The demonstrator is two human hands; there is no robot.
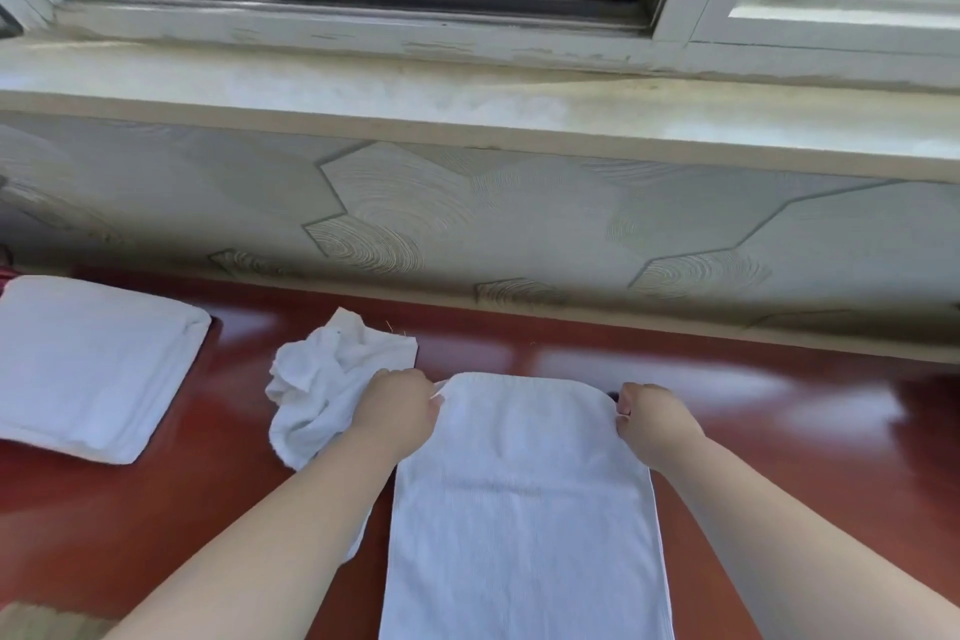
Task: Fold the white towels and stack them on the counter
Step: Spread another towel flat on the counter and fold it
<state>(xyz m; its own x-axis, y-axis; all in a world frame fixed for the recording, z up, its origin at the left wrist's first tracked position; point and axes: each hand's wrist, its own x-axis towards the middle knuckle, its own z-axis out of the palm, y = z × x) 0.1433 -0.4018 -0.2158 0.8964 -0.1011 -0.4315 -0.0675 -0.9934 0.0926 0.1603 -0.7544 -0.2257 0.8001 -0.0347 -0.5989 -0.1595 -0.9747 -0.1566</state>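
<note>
A white towel lies lengthwise on the red counter in front of me, its far end lifted a little. My left hand pinches the far left corner of that towel. My right hand pinches the far right corner. A crumpled white towel lies just left of my left hand, partly under my forearm. A folded white towel sits flat at the far left of the counter.
A patterned wall panel rises right behind the counter, with a pale window sill and a window frame above it. A tan surface shows at the bottom left corner.
</note>
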